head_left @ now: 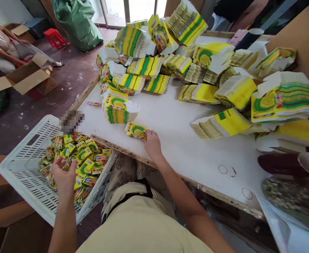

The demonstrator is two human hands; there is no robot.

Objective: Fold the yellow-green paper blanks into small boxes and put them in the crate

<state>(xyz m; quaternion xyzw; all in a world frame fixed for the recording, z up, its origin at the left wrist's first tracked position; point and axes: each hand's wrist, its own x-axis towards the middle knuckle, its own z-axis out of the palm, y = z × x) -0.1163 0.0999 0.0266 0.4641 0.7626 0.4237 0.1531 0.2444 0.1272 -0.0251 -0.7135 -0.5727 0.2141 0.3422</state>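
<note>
Right hand (152,144) pinched the end of a flat yellow-green pack (136,131), fingers over its top, on the white table (170,116) near its front edge; left hand (64,174) hung over the basket (45,179), thumb and fingers spread, nothing visibly gripped; small packets (84,158) lay heaped beneath it; one card stack (120,109) stood just behind the pack; more stacks (143,66) were piled along the far side; a person (9,45) sat beyond, by an open carton (29,75).
</note>
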